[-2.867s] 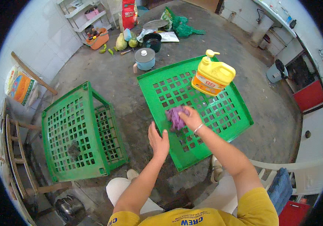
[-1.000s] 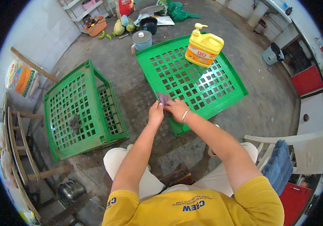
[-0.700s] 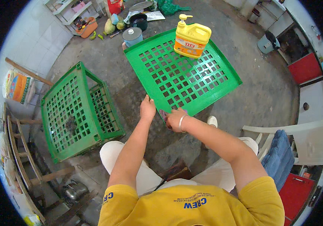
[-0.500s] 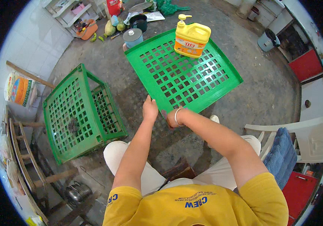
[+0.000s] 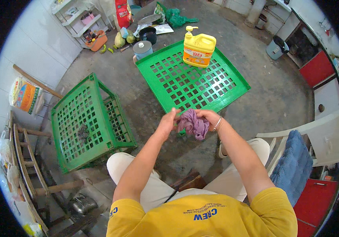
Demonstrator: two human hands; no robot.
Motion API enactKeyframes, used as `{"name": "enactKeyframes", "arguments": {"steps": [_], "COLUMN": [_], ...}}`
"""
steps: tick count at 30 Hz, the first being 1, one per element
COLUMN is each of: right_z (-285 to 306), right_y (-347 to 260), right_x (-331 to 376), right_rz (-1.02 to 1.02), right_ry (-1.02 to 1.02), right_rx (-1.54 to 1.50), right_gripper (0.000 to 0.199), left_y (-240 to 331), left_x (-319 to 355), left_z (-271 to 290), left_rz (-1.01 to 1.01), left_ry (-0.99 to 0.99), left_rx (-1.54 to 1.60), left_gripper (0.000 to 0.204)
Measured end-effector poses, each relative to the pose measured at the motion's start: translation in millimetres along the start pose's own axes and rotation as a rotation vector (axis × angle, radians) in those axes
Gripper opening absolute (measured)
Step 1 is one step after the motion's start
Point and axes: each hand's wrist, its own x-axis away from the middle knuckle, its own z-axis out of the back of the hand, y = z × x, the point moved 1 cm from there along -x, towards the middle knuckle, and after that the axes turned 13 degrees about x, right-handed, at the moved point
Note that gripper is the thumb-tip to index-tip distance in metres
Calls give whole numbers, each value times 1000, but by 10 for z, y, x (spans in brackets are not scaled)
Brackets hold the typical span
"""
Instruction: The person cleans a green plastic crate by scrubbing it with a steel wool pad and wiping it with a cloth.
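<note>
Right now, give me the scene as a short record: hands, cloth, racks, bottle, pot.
Right hand: holding the bunched purple cloth
Left hand: at the cloth's left side; grip unclear
Rack ahead: green, grid-patterned top
Yellow pump bottle: upright on that rack's far part
Left-side rack: green, grey clump on it
Lidded blue pot: beyond rack ahead

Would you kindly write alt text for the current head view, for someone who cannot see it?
A person's right hand holds a bunched purple cloth, with the left hand at its left side, near a green grid-topped rack bearing a yellow pump bottle; another green rack is to the left.
</note>
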Motion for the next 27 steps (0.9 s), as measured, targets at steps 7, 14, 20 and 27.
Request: {"name": "enactKeyframes", "arguments": {"steps": [7, 14, 20, 27], "right_z": [-344, -153, -253, -487], "right_y": [263, 867, 1125, 511], "right_x": [327, 278, 385, 518], "right_rz": [198, 0, 10, 559], "right_ry": [-130, 190, 469, 601], "right_rx": [-143, 1119, 1131, 392], "right_gripper": [41, 27, 36, 29], "left_y": [-150, -432, -1193, -757], "left_x": [266, 493, 672, 985], "left_z": [170, 454, 695, -95], "left_rz": [-266, -485, -250, -875], "left_ry": [-82, 161, 345, 306], "left_rx": [318, -80, 164, -13], "left_gripper": [13, 12, 17, 13]}}
